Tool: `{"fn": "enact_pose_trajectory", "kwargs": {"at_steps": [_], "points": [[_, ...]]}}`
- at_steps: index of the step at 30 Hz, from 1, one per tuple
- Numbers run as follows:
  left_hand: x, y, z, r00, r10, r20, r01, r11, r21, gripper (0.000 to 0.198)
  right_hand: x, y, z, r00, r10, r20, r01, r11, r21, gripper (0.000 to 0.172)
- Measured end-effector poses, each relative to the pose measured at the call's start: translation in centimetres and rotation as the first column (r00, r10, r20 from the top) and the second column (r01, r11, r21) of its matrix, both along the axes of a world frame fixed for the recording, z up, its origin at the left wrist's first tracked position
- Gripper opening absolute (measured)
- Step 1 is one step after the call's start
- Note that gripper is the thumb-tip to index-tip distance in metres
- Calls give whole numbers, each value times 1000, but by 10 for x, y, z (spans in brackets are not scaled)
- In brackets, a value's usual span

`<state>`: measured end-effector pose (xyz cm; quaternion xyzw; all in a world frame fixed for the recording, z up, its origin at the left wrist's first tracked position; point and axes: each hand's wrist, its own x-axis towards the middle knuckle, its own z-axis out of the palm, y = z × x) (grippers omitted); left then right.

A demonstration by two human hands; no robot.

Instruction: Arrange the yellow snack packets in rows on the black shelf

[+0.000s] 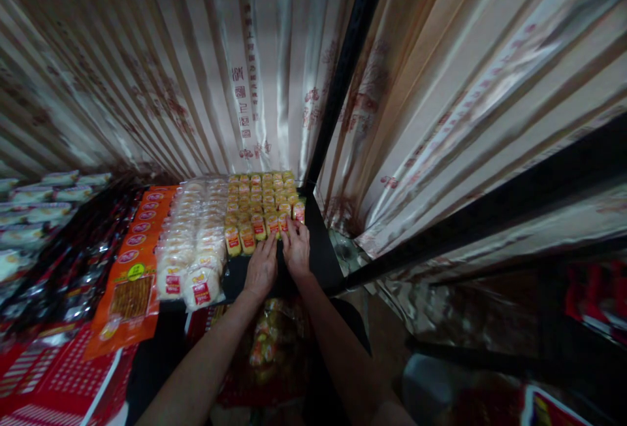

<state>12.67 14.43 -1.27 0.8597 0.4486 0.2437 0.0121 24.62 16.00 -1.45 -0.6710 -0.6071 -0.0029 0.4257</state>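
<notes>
Rows of small yellow snack packets [259, 202] with red labels lie on a dark shelf [321, 249]. Both my hands reach to the front row of those packets. My left hand [262, 268] lies palm down with its fingers curled at the packets' front edge. My right hand [296, 246] sits beside it, fingertips pinched on a yellow packet [283, 221] in the front row. What my left fingers hold, if anything, is hidden.
Left of the yellow packets are rows of white round cakes in clear wrap [196, 249], then orange snack bags [132, 276] and dark packets [73, 262]. A black shelf post [343, 80] rises behind. Shiny striped curtains [465, 106] hang all around. A bag of snacks [267, 338] sits below my arms.
</notes>
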Motion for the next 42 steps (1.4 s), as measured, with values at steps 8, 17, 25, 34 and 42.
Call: {"fn": "enact_pose_trajectory", "kwargs": {"at_steps": [8, 17, 25, 34, 42], "points": [[0, 0, -1, 999, 31, 8, -31, 999, 29, 50, 1, 2, -2, 995, 43, -86, -41, 999, 17, 42], [0, -1, -1, 1000, -1, -3, 1, 999, 40, 50, 0, -1, -1, 990, -24, -140, 31, 998, 47, 29], [16, 0, 4, 996, -56, -71, 59, 998, 36, 51, 7, -5, 4, 986, -37, -164, 53, 994, 94, 33], [19, -3, 6, 992, -6, -124, -4, 997, -77, 57, 27, 25, 4, 966, -140, -218, 146, 989, 11, 40], [19, -3, 7, 993, -22, -114, 12, 996, -91, 56, 30, 37, 4, 982, -105, -159, 106, 994, -3, 40]]}}
